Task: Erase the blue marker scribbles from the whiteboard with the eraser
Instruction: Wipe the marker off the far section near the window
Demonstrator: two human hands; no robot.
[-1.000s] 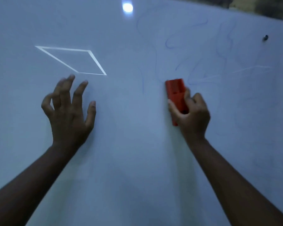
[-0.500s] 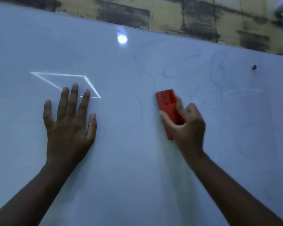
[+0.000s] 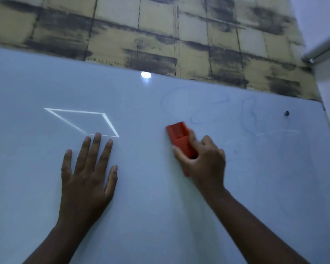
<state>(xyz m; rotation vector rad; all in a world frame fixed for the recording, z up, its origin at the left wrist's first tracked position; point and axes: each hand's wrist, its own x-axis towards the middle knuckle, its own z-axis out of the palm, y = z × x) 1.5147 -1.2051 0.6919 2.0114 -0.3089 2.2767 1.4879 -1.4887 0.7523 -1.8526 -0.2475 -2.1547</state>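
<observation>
My left hand (image 3: pixel 88 174), clawed a second ago, now lies spread flat on the whiteboard (image 3: pixel 151 216), bracing. My right hand (image 3: pixel 202 159) grips the red eraser (image 3: pixel 179 138), just below-left of the faint blue scribbles (image 3: pixel 250 111), which I judge still need wiping.

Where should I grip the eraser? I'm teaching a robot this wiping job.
Grip the eraser by its long side edges near the lower end, coming from below, as the right hand does. It is a long block lying flat on the whiteboard, so this probably leaves its upper end free toward the scribbles.
</observation>
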